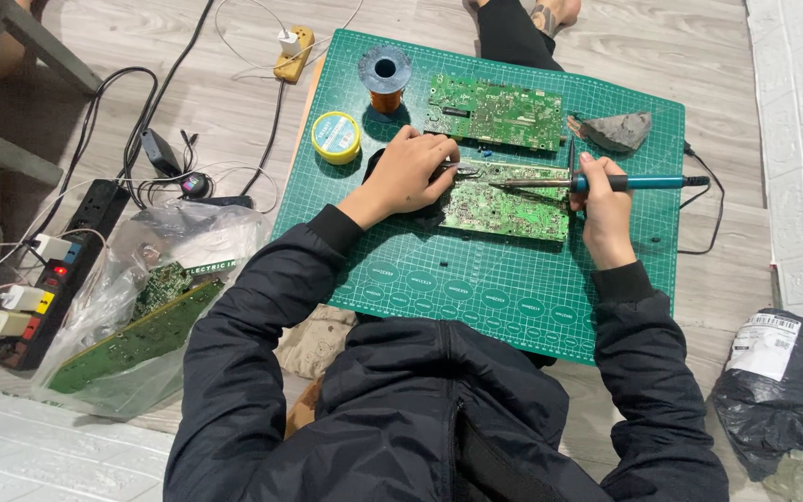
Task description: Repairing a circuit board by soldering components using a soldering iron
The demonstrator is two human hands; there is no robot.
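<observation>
A green circuit board (508,206) lies on the green cutting mat (476,279) in front of me. My left hand (411,172) rests on the board's left end and grips a small dark tool, probably tweezers, whose tip points onto the board. My right hand (603,209) holds a soldering iron (597,183) with a teal handle. Its metal tip reaches left over the board, close to the tweezers' tip. A second green circuit board (494,112) lies just beyond.
A yellow round tin (336,137), a spool of copper wire (385,77) and a grey lump (613,131) sit on the mat's far part. Left on the floor are a power strip (53,270), cables and a clear bag of circuit boards (137,321). A black bag (773,386) lies at the right.
</observation>
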